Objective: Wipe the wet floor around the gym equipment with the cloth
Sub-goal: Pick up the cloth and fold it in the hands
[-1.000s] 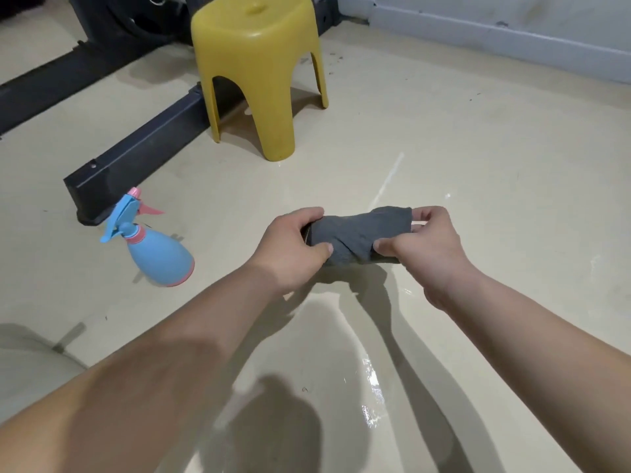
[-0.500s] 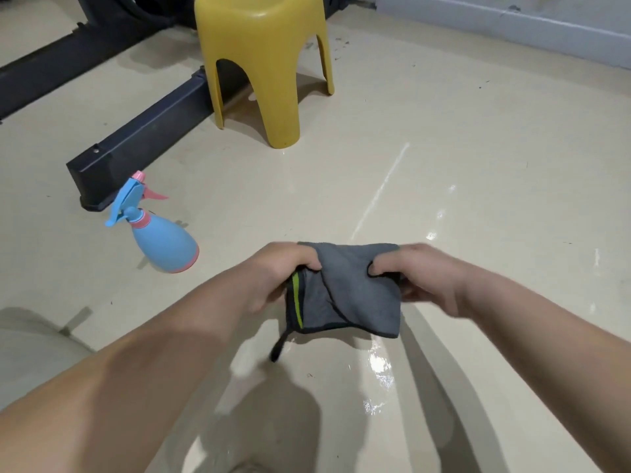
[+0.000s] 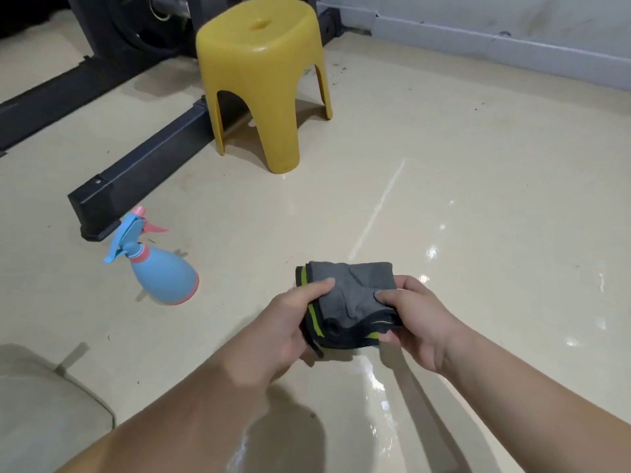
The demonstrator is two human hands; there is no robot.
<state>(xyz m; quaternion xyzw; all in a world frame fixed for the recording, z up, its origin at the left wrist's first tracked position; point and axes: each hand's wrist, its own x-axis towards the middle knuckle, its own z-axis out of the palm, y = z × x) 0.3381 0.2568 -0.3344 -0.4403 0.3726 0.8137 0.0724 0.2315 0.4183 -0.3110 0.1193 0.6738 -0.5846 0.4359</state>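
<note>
- Head view: folded grey cloth [image 3: 351, 295] (green trim) is being held over the glossy floor [image 3: 478, 165].
- Left hand [image 3: 273, 332] is gripping its left edge; right hand [image 3: 416, 319] is pinching its right edge.
- Spray bottle [image 3: 160, 271] is standing beside the equipment bar [image 3: 143, 169].

Two bare hands hold a folded grey cloth [image 3: 351, 298] with a green stripe above a glossy, wet cream floor [image 3: 478, 206], the left hand [image 3: 280, 332] and right hand [image 3: 415, 319] each pinching one side. A blue-and-pink spray bottle [image 3: 158, 268] stands to the left, near the black equipment base [image 3: 143, 172], with a yellow plastic stool [image 3: 263, 73] beyond.
</note>
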